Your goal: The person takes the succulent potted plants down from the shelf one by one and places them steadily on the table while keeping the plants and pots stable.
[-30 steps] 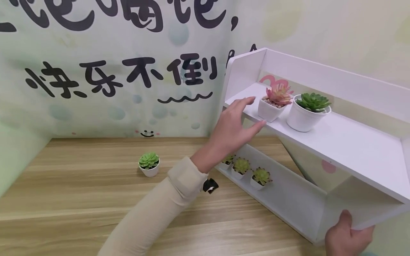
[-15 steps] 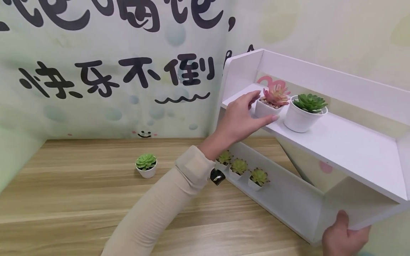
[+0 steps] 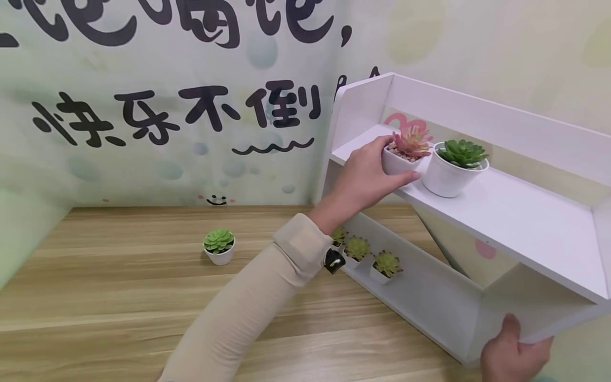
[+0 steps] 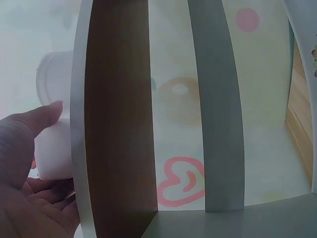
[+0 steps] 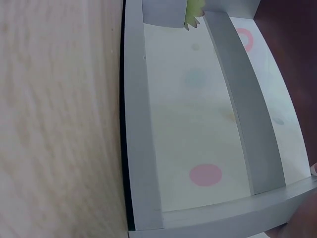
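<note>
My left hand [image 3: 365, 178] holds a small white pot with a pink succulent [image 3: 411, 142], thumb in front and fingers at its far left side. This pot is at the left end of the upper board of a white two-tier shelf [image 3: 534, 223]. In the left wrist view, thumb and fingers lie around the white pot [image 4: 54, 148] beside the board's edge. Close by on the right stands a round white pot with a dark green succulent [image 3: 462, 154]. My right hand [image 3: 515, 350] grips the shelf's right side panel, its thumb on the inner face.
Several small potted light-green succulents [image 3: 386, 263] stand in a row on the lower board, partly hidden by the left wrist. Another green succulent in a white pot [image 3: 219, 246] stands on the wooden table [image 3: 119, 297]. A printed wall covering [image 3: 191, 175] rises behind.
My left hand has moved right from beside the pink succulent's pot, and its spread fingers have come in around it. The right hand stays on the side panel.
</note>
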The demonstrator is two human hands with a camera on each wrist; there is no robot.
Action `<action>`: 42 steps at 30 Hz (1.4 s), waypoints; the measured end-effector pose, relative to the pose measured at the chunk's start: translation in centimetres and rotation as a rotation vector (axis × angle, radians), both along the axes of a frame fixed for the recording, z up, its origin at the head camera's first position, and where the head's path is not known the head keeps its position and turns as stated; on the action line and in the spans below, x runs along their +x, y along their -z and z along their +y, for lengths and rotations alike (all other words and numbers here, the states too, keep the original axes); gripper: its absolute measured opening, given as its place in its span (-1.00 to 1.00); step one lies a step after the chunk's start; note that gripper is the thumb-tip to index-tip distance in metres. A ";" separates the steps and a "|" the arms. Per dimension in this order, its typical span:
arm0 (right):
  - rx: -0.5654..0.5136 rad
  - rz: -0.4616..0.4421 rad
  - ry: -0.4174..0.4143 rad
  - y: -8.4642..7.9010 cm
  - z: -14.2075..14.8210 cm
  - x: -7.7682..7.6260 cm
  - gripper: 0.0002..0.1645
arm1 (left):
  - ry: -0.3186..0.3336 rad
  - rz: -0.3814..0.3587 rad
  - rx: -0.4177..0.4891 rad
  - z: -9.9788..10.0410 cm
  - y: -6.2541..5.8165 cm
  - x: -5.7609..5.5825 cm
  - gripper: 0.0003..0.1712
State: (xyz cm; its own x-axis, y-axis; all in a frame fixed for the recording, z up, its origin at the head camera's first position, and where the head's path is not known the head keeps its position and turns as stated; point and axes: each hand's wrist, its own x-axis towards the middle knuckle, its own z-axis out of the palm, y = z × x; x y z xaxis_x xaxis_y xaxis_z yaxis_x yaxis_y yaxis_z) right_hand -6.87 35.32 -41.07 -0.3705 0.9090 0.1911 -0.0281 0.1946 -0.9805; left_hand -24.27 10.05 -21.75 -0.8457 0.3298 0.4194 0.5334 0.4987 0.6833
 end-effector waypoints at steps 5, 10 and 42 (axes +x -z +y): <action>0.001 0.013 0.001 -0.1 0.0 0.1 -0.67 | -0.008 -0.013 0.071 0.2 0.1 0.0 -0.13; -0.014 0.030 -0.011 0.0 0.0 0.1 -0.66 | 0.008 -0.015 0.177 -0.1 0.5 0.0 -0.16; -0.063 0.037 -0.023 -0.2 -0.1 0.1 -0.57 | 0.063 0.031 0.438 -3.6 2.9 2.2 -0.13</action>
State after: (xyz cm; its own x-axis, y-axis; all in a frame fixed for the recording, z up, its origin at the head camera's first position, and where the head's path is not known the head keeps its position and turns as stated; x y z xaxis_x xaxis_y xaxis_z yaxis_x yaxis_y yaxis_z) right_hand -6.79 35.22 -40.89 -0.3855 0.9107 0.1480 -0.0685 0.1317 -0.9889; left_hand -22.03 6.45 -24.60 -0.8144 0.1653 0.5562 0.5771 0.1315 0.8060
